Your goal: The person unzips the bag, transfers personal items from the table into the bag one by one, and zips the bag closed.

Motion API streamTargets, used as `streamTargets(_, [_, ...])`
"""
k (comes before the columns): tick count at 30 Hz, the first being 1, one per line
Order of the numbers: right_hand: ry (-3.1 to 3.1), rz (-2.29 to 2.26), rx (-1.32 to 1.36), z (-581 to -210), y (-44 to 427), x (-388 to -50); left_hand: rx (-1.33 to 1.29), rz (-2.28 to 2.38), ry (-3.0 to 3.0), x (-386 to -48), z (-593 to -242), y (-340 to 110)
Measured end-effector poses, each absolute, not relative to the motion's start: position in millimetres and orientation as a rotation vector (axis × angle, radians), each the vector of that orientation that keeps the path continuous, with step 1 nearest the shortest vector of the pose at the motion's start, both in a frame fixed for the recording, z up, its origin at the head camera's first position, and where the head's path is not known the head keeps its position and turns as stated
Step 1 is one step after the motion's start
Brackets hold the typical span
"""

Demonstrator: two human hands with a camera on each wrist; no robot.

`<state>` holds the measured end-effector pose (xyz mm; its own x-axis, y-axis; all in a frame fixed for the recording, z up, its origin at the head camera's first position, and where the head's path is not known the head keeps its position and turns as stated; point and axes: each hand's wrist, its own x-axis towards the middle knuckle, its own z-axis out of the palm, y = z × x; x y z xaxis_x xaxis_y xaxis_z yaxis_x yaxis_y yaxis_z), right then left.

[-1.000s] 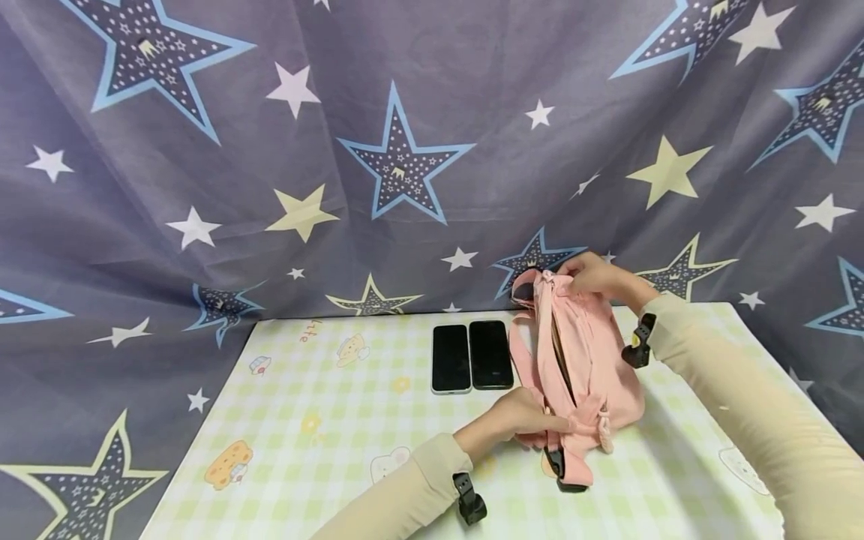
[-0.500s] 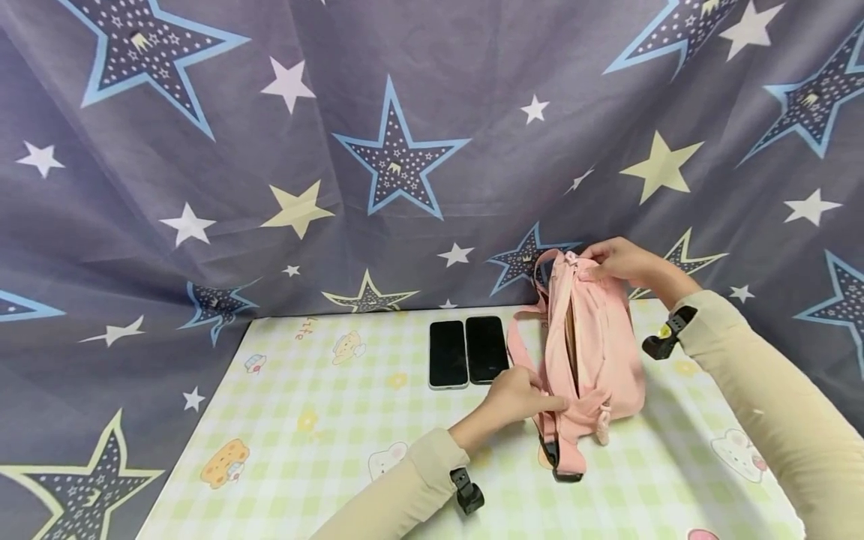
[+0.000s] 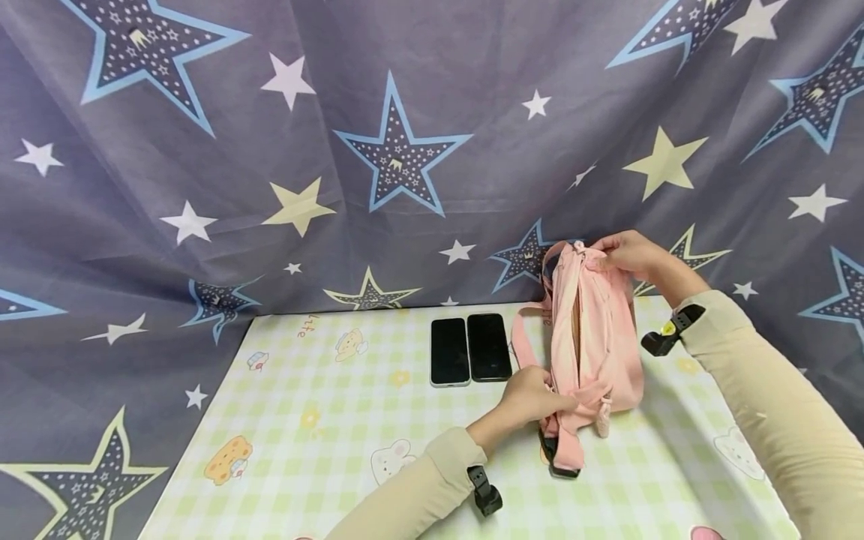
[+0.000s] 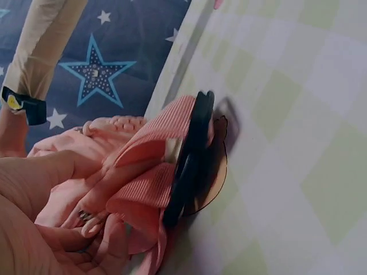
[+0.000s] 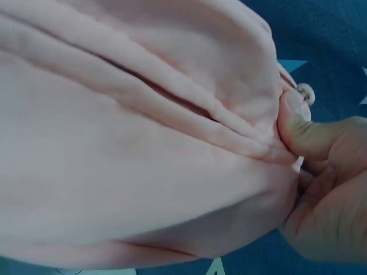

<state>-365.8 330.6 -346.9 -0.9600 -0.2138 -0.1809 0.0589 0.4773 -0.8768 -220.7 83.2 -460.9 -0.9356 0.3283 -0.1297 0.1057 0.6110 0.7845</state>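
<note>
A pink fabric bag (image 3: 624, 352) stands at the right of the table, its long zipped mouth (image 3: 577, 322) parted in a narrow slit. My left hand (image 3: 529, 396) pinches the bag's near end, beside a ribbed strap with a black buckle (image 4: 189, 166) that touches or nearly touches the table. At the far top end, my right hand (image 3: 628, 253) grips the cloth; in the right wrist view the thumb (image 5: 298, 123) presses on the bag near a round zipper pull (image 5: 307, 93). Fingers under the cloth are partly hidden. A loose pink strap (image 3: 523, 337) hangs along the bag's left side.
Two dark-screened phones (image 3: 449, 352) lie side by side just left of the bag. A star-printed curtain (image 3: 405, 247) rises behind the table's back edge. The table (image 3: 324, 442) has a green checked cover with cartoon prints.
My right hand has moved up and to the right, raising the bag's far end so it stands straighter. The left hand has shifted slightly upward, still holding the near end. Both phones stay put.
</note>
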Motion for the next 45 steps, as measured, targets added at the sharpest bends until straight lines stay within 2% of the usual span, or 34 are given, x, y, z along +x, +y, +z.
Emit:
streamTargets(15, [2.307, -1.454, 0.112, -332.0, 375.2, -339.0, 0.351, 1.536, 2.284, -246.5, -432.8, 48.5])
streamTargets(26, [2.296, -1.418, 0.074, -321.8, 397.6, -316.1, 0.356, 1.599, 2.259, -278.8, -402.8, 19.8])
streamTargets(35, [2.112, -1.582, 0.086, -343.4, 406.0, -303.9, 0.395, 1.436, 2.529, -312.7, -390.2, 17.1])
streamTargets(45, [2.048, -1.620, 0.177, -371.7, 408.8, -299.8, 0.463, 1.287, 2.710, -325.0, -398.4, 26.6])
